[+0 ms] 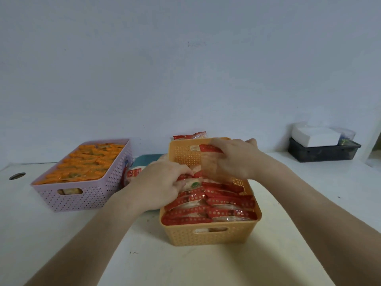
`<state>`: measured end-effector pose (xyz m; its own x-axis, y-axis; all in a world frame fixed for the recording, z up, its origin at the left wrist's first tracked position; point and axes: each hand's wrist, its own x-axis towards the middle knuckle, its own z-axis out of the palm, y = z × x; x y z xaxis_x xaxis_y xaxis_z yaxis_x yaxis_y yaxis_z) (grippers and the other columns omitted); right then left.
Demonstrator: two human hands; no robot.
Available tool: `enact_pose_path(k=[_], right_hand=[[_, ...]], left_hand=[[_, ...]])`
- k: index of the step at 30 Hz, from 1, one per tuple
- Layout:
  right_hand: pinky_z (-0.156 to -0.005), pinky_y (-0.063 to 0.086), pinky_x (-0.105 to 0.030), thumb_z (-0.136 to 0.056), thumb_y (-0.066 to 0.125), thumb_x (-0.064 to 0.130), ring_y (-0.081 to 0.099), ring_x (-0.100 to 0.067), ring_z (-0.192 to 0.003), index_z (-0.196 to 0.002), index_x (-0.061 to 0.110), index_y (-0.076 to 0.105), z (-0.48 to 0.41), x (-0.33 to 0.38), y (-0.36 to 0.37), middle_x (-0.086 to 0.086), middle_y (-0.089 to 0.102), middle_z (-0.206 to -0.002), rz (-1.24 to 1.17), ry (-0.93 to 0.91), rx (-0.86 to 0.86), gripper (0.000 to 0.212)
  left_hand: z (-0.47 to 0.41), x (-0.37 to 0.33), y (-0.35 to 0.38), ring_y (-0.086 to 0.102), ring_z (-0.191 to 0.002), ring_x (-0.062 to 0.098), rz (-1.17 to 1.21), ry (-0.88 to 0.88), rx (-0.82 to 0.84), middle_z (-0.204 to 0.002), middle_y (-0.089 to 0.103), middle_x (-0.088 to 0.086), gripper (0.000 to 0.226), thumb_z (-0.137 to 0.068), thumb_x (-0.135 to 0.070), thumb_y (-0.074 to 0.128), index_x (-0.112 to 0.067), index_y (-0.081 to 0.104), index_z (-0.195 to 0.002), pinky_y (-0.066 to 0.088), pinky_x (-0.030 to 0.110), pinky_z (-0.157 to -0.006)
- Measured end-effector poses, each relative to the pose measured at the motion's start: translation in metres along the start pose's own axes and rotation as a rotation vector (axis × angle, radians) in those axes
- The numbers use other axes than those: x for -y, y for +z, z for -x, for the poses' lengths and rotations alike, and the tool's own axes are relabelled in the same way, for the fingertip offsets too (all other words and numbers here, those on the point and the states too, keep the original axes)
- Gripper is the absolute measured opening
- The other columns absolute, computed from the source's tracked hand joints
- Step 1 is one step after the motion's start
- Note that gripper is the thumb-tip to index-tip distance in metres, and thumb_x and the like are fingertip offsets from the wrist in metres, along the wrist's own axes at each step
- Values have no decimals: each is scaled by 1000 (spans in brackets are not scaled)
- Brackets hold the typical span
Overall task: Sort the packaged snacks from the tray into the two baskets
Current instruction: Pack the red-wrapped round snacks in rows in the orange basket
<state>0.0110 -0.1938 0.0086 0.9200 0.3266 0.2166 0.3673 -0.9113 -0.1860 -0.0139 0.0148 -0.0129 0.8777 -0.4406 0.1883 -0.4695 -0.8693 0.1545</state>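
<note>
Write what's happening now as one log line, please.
phase: filling orange basket | left hand: holds red packs | right hand: grips red pack | pink basket: orange packs

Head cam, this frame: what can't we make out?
1. Tray: head view, mostly hidden behind the left hand, pink basket and orange basket; leftover snack count unknown.
2. Left hand's grip: fingertips buried among red packets.
3. Packet print: blurred, too small to read.
4. Black box contents: opaque walls, white box on top.
</note>
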Motion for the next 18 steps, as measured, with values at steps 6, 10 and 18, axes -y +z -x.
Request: enact_pose_path(k=[6, 10, 18], right_hand=[[-95, 24, -48, -96, 36, 43, 61, -20, -97, -101, 29, 46, 29, 9, 22, 9, 67, -97, 126, -18, -25, 17], [-99, 26, -50, -97, 29, 39, 62, -22, -91, -96, 25, 39, 38, 15, 37, 4, 68, -93, 143, -25, -65, 18], [-109, 13, -48, -91, 29, 67, 54, -9, -112, -118, 39, 54, 45, 7, 28, 17, 64, -106, 39, -127, 81, 45]], left_hand=[[3, -7, 9, 53, -85, 4, -133, 22, 16, -78, 56, -20, 26, -96, -54, 28, -38, 49, -99, 22, 44, -111], [3, -14, 6, 54, -110, 11, -180, 15, 140, -104, 61, -18, 45, -93, -65, 22, -39, 44, -121, 15, 49, -113], [-3, -5, 10, 47, -118, 9, -130, 10, 223, -110, 60, -20, 38, -94, -62, 27, -44, 55, -111, 13, 52, -111]])
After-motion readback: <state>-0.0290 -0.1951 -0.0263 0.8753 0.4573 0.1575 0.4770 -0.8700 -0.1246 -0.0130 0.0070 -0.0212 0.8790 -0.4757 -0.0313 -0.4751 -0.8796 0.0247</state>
